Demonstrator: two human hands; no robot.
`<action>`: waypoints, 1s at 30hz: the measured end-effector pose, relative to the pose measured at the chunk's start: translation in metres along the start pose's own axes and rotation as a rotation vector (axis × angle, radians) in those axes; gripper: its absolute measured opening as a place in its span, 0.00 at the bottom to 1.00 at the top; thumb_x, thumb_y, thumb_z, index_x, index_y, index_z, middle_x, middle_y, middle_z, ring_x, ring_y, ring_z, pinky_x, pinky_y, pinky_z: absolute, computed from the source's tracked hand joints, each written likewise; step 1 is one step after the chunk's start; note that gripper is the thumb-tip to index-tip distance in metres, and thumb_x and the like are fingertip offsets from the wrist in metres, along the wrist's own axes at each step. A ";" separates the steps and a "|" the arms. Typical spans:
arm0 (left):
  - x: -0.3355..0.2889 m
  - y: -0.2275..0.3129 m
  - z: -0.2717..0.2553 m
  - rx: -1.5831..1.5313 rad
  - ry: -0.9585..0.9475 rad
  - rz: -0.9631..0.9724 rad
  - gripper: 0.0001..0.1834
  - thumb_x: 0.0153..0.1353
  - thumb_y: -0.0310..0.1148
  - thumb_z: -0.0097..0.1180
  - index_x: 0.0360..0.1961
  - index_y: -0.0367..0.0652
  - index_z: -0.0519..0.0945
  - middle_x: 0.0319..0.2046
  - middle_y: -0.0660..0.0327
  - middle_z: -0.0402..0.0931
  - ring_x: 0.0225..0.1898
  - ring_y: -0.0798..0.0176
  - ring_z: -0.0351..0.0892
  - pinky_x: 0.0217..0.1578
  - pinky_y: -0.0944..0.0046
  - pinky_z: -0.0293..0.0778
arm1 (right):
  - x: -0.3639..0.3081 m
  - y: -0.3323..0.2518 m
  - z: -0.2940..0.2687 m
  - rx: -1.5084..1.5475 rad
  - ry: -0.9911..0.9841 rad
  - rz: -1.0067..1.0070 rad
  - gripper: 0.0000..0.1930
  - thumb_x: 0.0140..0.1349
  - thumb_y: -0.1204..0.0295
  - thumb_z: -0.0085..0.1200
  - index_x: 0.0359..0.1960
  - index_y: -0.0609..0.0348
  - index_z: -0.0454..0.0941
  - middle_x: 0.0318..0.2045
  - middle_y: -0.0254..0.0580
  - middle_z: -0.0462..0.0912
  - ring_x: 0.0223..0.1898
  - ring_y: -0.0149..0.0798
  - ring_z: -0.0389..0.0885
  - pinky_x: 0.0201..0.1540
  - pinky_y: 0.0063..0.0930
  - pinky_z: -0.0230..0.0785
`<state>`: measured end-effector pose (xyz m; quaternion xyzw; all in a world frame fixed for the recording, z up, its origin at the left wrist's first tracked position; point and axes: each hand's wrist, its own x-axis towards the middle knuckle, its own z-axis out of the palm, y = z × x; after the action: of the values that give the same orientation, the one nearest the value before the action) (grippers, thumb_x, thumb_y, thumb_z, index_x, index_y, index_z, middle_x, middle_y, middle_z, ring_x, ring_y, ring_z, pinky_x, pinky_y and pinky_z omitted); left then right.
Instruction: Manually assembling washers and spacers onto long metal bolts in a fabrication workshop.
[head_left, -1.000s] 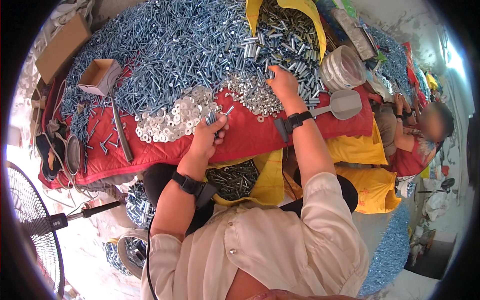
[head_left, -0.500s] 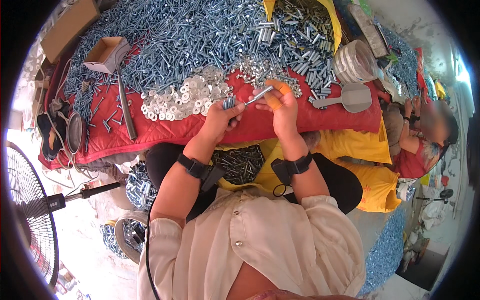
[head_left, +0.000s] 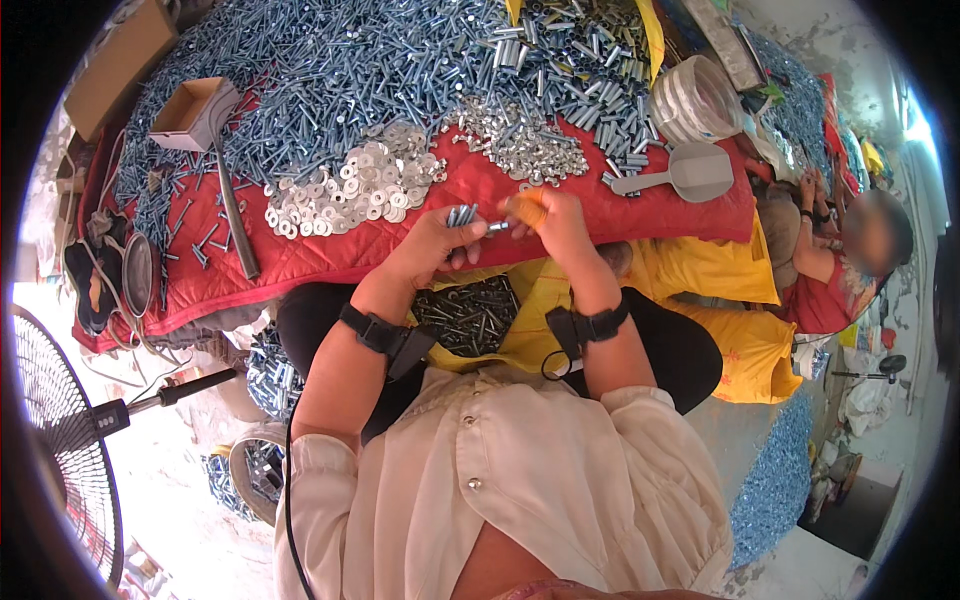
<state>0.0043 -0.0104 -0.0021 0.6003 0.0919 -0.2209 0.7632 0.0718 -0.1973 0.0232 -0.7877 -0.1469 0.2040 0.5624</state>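
Note:
My left hand (head_left: 432, 243) is closed around several silver bolts (head_left: 462, 214), their ends standing up from the fingers. One metal piece (head_left: 497, 227) points from it toward my right hand (head_left: 556, 225). That hand has orange coverings on its fingertips, which are pinched together by the piece's end; what they hold is too small to make out. Beyond my hands, on the red quilted cloth (head_left: 330, 255), lie a heap of flat washers (head_left: 365, 185) and a heap of small nuts (head_left: 545, 152). Below my hands, a yellow sack (head_left: 530, 290) holds dark assembled bolts (head_left: 470, 318).
A large bolt pile (head_left: 330, 90) covers the far cloth, metal sleeves (head_left: 622, 125) at its right. Around it are a grey scoop (head_left: 700, 172), plastic tub (head_left: 690, 105), small box (head_left: 185, 125) and hammer (head_left: 236, 225). A fan (head_left: 65, 440) stands left; another person (head_left: 818, 265) sits right.
My right hand has tilted and drawn slightly down and left. The long metal sleeve seen in its fingers is now mostly hidden, with only a short piece showing between my hands.

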 end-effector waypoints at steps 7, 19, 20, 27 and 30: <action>0.003 0.002 -0.010 -0.164 0.180 0.060 0.13 0.59 0.42 0.54 0.33 0.43 0.76 0.18 0.67 0.73 0.15 0.77 0.64 0.14 0.76 0.54 | 0.059 0.016 0.001 -1.010 0.249 -0.525 0.05 0.49 0.70 0.57 0.27 0.53 0.76 0.24 0.43 0.78 0.26 0.45 0.78 0.29 0.37 0.70; 0.007 0.000 -0.014 -0.235 0.237 0.074 0.13 0.59 0.42 0.54 0.34 0.43 0.75 0.19 0.68 0.73 0.15 0.78 0.64 0.14 0.77 0.53 | 0.068 0.022 -0.001 -1.013 0.278 -0.490 0.06 0.48 0.69 0.56 0.28 0.55 0.75 0.23 0.44 0.79 0.26 0.46 0.79 0.28 0.38 0.69; 0.007 0.000 -0.014 -0.241 0.235 0.077 0.13 0.59 0.42 0.54 0.34 0.43 0.75 0.18 0.68 0.73 0.15 0.78 0.64 0.13 0.77 0.53 | 0.070 0.021 -0.001 -1.013 0.277 -0.491 0.06 0.48 0.69 0.56 0.28 0.55 0.75 0.23 0.44 0.79 0.26 0.46 0.79 0.28 0.38 0.69; 0.004 0.004 -0.012 -0.248 0.269 0.071 0.12 0.59 0.42 0.54 0.33 0.44 0.75 0.18 0.67 0.73 0.16 0.77 0.65 0.14 0.77 0.53 | 0.064 0.007 0.005 -0.591 0.316 -0.287 0.06 0.52 0.73 0.56 0.30 0.60 0.76 0.21 0.42 0.80 0.24 0.39 0.80 0.25 0.30 0.69; 0.004 0.004 -0.012 -0.245 0.253 0.091 0.12 0.59 0.42 0.54 0.34 0.44 0.75 0.18 0.67 0.73 0.16 0.77 0.65 0.13 0.77 0.53 | 0.060 0.005 0.007 -0.156 0.247 -0.079 0.06 0.53 0.76 0.54 0.33 0.61 0.77 0.22 0.39 0.80 0.23 0.31 0.80 0.22 0.22 0.67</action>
<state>0.0114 0.0011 -0.0036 0.5293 0.1861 -0.0961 0.8222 0.1213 -0.1656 0.0069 -0.8417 -0.1229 0.0712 0.5209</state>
